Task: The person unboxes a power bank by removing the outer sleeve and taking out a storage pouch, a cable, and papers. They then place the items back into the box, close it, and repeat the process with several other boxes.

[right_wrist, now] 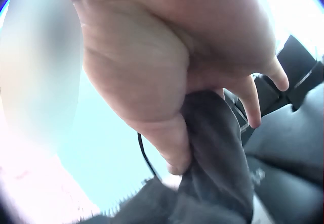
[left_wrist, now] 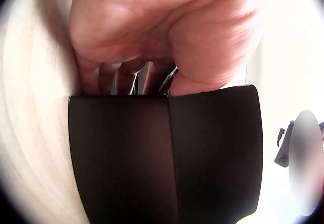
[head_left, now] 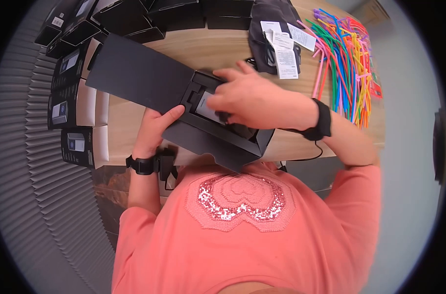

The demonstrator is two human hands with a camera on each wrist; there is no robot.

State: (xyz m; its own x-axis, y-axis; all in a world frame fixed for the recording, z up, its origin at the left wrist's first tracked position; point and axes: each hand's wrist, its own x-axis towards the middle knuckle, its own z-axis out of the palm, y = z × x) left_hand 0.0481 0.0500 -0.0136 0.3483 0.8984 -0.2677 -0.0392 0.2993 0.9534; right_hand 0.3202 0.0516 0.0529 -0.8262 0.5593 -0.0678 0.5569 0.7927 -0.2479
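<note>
My left hand (head_left: 152, 130) grips the near side of the open black box (head_left: 218, 132), thumb on top and fingers curled under its wall; the left wrist view shows those fingers (left_wrist: 109, 77) hooked over the dark edge. The box sits at the table's (head_left: 130, 122) near edge, partly overhanging toward me, with its long lid (head_left: 135, 76) folded back toward the far left corner. My right hand (head_left: 247, 100) reaches into the box and pinches a dark soft pouch (right_wrist: 217, 148) between thumb and fingers. Small black boxes (head_left: 76, 115) line the left edge, folded leaflets (head_left: 284, 49) lie near the far edge, and coloured straws (head_left: 348, 63) fill the far right corner.
</note>
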